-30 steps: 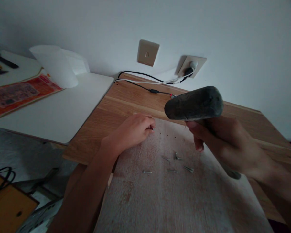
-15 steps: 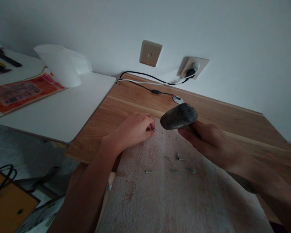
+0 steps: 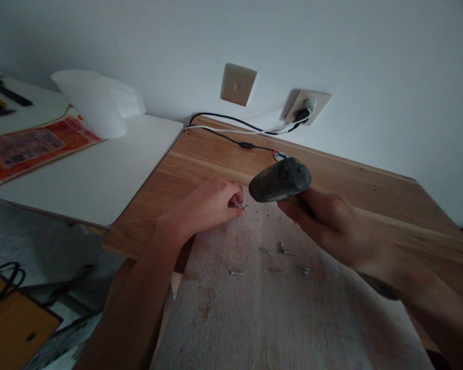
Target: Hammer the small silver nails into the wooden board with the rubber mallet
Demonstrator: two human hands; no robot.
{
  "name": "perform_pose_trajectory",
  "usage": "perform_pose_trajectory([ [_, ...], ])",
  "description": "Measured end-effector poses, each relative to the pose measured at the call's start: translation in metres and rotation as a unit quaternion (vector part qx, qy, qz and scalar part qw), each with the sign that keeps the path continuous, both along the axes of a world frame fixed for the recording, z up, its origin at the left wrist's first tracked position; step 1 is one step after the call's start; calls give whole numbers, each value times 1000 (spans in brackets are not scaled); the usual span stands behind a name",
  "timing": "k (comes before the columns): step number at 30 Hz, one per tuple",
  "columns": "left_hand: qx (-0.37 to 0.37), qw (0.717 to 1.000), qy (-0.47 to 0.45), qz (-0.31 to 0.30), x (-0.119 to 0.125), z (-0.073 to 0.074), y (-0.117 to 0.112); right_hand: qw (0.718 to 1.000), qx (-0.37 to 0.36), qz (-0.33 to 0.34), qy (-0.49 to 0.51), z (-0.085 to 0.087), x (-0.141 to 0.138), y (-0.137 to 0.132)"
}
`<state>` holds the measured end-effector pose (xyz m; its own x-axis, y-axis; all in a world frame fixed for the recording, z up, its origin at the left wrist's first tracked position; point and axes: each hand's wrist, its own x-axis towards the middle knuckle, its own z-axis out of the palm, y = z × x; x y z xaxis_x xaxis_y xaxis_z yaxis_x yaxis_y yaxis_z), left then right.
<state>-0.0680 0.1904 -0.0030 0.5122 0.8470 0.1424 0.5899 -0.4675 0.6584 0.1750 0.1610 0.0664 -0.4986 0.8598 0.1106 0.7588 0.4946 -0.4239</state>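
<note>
My left hand [image 3: 219,201] rests at the far left part of a worn, whitish wooden board [image 3: 231,318]. Its thumb and fingers pinch a small nail [image 3: 246,207], mostly covered by the fingertips. My right hand [image 3: 335,226] is wrapped round the handle of a hammer [image 3: 280,180] with a dark, blunt head. That head hangs above the board, just right of the nail and apart from it. A row of small dark dots [image 3: 268,216] runs along the board's far part. Several loose nails [image 3: 284,249] lie nearer to me on the board.
The board lies on a brown wooden table [image 3: 170,180]. Black and white cables [image 3: 231,117] run along its back to a wall socket [image 3: 309,107]. On the left, a white table [image 3: 135,154] bears a paper roll [image 3: 96,103], an orange packet [image 3: 34,144] and dark tools.
The hammer head has moved slightly left and up, closer to my left hand. The view has shifted a little. Both hands keep their grips, and the loose nails lie as before.
</note>
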Motion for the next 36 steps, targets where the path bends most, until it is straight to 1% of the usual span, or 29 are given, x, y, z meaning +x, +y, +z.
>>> perform_pose_trajectory([
  [2,-1,1000,-4,2,-1,-1,0,999,-29,24,-21,-3,-1,1],
  [4,-2,1000,-4,8,-2,-2,1,997,-50,29,-42,-5,1,3],
  [9,-3,1000,-9,8,-2,-2,2,999,-34,2,-41,-4,10,4],
  [12,-4,1000,-9,7,-2,-2,2,998,-45,1,-38,-2,12,3],
  [14,-4,1000,-6,10,-3,-2,2,999,-37,-4,-22,0,12,0],
  [19,-16,1000,1,15,-4,0,1,999,30,-21,32,17,10,-11],
  [21,-17,1000,2,17,-3,3,0,998,37,-18,42,19,6,-13],
  [23,-18,1000,5,16,-2,6,0,999,29,-3,39,16,1,-12],
  [26,-20,1000,13,14,-4,8,1,999,1,37,16,3,-4,-6],
  [28,-19,999,16,25,-7,7,2,998,-22,55,-5,-5,-5,-3],
  [31,-11,999,16,37,-11,3,5,998,-31,44,-21,-9,-5,-1],
  [36,-9,999,19,35,-12,2,6,999,-28,15,-16,-6,-2,-2],
])
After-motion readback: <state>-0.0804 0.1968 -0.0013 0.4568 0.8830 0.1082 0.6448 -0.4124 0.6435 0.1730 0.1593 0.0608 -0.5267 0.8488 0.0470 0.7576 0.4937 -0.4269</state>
